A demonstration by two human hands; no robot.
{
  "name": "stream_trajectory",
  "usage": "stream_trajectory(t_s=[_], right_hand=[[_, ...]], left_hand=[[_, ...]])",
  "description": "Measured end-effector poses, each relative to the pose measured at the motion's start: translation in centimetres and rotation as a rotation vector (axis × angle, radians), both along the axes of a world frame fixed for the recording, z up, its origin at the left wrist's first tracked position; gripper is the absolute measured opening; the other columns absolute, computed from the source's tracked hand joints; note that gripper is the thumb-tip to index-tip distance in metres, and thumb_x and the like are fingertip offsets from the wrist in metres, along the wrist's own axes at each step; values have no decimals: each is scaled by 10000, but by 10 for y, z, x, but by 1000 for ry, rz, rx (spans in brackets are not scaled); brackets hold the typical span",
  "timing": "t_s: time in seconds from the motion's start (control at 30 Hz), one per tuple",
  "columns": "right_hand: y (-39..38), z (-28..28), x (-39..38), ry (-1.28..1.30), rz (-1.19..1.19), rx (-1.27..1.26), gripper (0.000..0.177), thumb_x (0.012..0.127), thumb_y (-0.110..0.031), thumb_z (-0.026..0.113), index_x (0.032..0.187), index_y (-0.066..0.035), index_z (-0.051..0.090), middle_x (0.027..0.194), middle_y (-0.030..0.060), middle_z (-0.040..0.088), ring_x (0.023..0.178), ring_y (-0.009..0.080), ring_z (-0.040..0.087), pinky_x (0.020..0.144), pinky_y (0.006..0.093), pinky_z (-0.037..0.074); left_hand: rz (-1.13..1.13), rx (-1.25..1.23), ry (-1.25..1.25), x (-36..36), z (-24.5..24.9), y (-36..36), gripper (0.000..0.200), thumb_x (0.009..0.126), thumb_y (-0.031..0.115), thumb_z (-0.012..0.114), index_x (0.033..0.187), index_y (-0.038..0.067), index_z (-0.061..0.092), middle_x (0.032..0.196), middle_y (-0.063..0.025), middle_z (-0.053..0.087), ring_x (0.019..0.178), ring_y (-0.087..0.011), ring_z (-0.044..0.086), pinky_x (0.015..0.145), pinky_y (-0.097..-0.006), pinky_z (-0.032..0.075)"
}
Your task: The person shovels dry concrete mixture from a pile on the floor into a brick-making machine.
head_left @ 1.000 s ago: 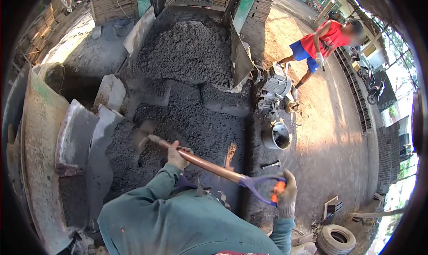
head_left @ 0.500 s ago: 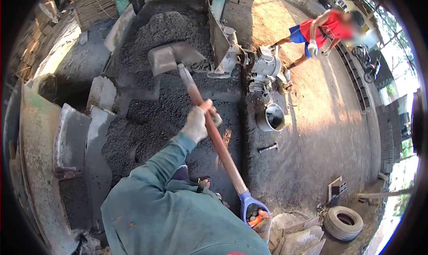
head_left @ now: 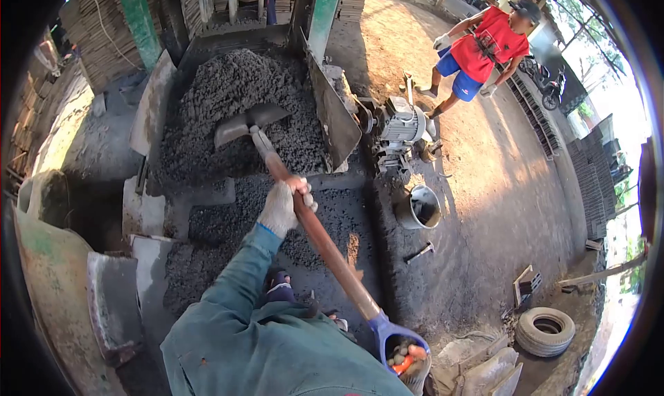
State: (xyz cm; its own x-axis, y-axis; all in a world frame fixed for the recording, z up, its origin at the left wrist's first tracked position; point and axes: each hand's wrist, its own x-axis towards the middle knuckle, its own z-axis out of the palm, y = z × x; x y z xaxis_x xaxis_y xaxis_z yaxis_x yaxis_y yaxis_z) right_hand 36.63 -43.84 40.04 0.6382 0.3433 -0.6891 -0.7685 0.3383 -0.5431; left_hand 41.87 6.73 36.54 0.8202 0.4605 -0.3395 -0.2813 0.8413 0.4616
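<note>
A shovel with a reddish-brown shaft (head_left: 325, 244) runs slantwise across the middle of the view. My left hand (head_left: 282, 208), in a pale glove with bare fingertips, is wrapped round the upper shaft. At the lower right, my right hand (head_left: 413, 365) grips the blue D-shaped handle (head_left: 380, 332), its gloved fingers closed through the loop. The metal blade (head_left: 233, 130) lies against a heap of dark, damp, gravelly mix (head_left: 238, 85); its front edge is partly hidden in the heap. More dark mix (head_left: 218, 226) covers the floor below.
An electric motor (head_left: 403, 127) stands right of the heap, beside an upright metal plate (head_left: 335, 119). A bucket (head_left: 418, 208), a hammer (head_left: 419, 253) and a tyre (head_left: 546, 332) are on the right. A person in a red shirt (head_left: 487, 43) stands beyond the motor. Concrete slabs (head_left: 111, 302) line the left.
The shovel blade has moved forward and down against the heap, with both hands still on the shovel. My view has shifted slightly. The person in red has straightened up, arms lowered and apart.
</note>
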Motion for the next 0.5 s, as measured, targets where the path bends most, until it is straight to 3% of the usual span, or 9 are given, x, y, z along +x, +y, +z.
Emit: stream_trajectory(t_s=[0.1,0.2,0.27,0.3,0.33,0.4,0.43,0.5], right_hand=[[107,33,4,-97,-30,-20,160,805,-192,634,873,-60,573,725,49,540,577,184,532,557,382,495],[187,47,5,-165,-54,49,180,894,-150,655,1031,-43,611,872,85,617,668,216,606,651,405,565],[198,17,16,-682,108,-208,211,921,-200,654,1048,-33,641,874,69,642,672,151,611,590,299,519],[201,42,15,-603,144,-217,184,919,-195,654,1018,-41,645,829,57,635,651,140,601,578,280,504],[199,66,18,-531,181,-222,158,918,-191,654,989,-49,650,784,45,628,629,130,592,566,260,490],[142,56,29,-613,31,-289,154,908,-192,651,950,-45,642,703,39,604,585,140,590,522,264,482],[97,33,39,-575,-15,-330,171,891,-205,652,937,-41,635,690,42,598,566,147,587,499,272,479],[16,-14,32,-476,-115,-410,196,838,-208,644,922,-32,626,667,49,586,534,164,583,467,287,481]], left_hand=[[37,132,74,20,1,70,197,855,175,643,737,78,518,734,-62,529,594,-212,537,607,-420,490],[68,313,50,34,6,145,219,883,226,656,840,71,507,677,-67,529,598,-225,538,606,-401,492],[130,301,74,41,11,171,215,888,214,658,842,81,495,665,-62,526,580,-212,536,580,-380,488],[155,264,104,43,11,169,216,881,218,663,852,82,497,663,-62,529,582,-224,539,588,-400,488],[185,228,128,46,12,161,218,874,222,668,862,84,499,661,-63,531,584,-237,543,595,-420,488],[132,52,18,27,37,98,207,892,187,664,862,108,476,675,-37,508,568,-205,528,586,-394,485],[85,-143,38,19,40,67,193,909,188,646,829,123,483,696,-31,517,577,-192,534,581,-394,478],[-57,-212,-88,-1,21,-1,185,906,152,626,766,122,508,707,-31,527,561,-210,543,618,-439,478]])
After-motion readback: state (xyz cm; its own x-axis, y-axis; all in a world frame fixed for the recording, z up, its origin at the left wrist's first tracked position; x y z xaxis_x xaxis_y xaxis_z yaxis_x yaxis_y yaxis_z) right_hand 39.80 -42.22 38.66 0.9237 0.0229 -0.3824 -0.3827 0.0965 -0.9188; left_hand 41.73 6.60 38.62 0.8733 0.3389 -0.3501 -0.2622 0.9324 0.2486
